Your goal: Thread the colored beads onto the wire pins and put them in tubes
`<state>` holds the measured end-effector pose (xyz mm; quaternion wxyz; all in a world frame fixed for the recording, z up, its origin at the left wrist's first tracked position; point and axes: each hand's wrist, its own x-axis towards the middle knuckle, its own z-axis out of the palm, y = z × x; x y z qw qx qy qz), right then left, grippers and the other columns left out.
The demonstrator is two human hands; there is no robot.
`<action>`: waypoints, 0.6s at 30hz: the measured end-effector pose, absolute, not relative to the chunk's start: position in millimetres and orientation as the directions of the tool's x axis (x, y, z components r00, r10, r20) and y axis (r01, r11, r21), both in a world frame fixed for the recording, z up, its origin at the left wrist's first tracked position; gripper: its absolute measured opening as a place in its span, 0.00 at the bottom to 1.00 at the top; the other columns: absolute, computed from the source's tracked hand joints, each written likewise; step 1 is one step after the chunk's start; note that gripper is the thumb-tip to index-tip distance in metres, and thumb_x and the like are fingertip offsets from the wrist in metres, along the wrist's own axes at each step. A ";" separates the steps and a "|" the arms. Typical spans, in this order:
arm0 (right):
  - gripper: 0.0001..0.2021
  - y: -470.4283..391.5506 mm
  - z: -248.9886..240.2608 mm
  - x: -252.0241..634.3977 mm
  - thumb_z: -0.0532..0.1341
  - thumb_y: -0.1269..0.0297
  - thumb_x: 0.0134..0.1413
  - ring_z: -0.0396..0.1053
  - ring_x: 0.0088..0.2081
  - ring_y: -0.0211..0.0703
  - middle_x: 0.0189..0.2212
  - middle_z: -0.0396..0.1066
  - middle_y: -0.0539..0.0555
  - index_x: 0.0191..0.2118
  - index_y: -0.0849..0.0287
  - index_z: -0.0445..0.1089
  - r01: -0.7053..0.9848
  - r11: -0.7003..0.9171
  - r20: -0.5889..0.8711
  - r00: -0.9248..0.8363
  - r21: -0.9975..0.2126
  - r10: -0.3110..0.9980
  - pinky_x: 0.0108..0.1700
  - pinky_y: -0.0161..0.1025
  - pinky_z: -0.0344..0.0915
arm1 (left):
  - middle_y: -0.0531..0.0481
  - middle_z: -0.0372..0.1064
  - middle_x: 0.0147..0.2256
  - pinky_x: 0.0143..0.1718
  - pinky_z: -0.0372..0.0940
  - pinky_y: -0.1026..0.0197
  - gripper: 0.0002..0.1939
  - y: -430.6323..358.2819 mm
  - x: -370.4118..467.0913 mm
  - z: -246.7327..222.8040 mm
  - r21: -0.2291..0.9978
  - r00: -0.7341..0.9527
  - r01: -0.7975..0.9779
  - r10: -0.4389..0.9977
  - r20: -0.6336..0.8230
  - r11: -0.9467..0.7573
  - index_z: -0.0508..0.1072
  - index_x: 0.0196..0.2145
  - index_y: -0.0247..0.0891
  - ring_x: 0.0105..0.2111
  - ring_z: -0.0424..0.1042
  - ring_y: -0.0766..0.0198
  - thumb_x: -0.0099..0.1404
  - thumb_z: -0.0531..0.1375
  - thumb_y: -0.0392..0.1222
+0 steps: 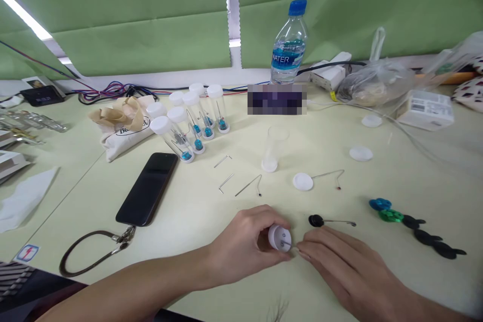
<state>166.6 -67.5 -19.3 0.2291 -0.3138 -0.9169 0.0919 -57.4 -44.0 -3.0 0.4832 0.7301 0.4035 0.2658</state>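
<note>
My left hand grips a small round white cap between thumb and fingers, its hollow side turned toward me. Inside the cap show small holes and a thin dark pin. Close by on the right, my right hand has its fingertips pressed together near the cap's rim; what they pinch, if anything, is hidden. Just beyond it lies a black knob with a thin metal rod. A clear tube with a white base stands farther back. Bent wires and a white disc lie on the table.
Several capped clear tubes with blue pieces stand at back left, beside a cloth pouch. A black phone lies left. A water bottle stands at the back. Blue, green and black pieces lie right.
</note>
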 end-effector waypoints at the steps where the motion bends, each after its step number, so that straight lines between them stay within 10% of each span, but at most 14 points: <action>1: 0.14 -67.8 -20.2 167.9 0.51 0.80 0.61 0.70 0.36 0.45 0.34 0.72 0.57 0.46 0.61 0.68 0.541 0.793 0.354 -0.710 -0.280 0.609 0.39 0.42 0.66 | 0.50 0.69 0.33 0.31 0.63 0.65 0.12 -44.0 -57.9 -3.3 0.916 0.529 0.339 0.848 0.002 -0.214 0.72 0.37 0.38 0.32 0.67 0.65 0.54 0.66 0.37; 18: 0.08 -59.6 -19.8 162.7 0.53 0.72 0.64 0.66 0.25 0.37 0.26 0.69 0.49 0.38 0.56 0.69 0.478 0.613 0.279 -0.598 -0.629 0.751 0.26 0.34 0.61 | 0.53 0.70 0.32 0.33 0.63 0.64 0.18 -45.2 -58.9 0.8 0.921 0.497 0.354 0.867 -0.039 -0.162 0.71 0.36 0.39 0.33 0.67 0.65 0.49 0.71 0.46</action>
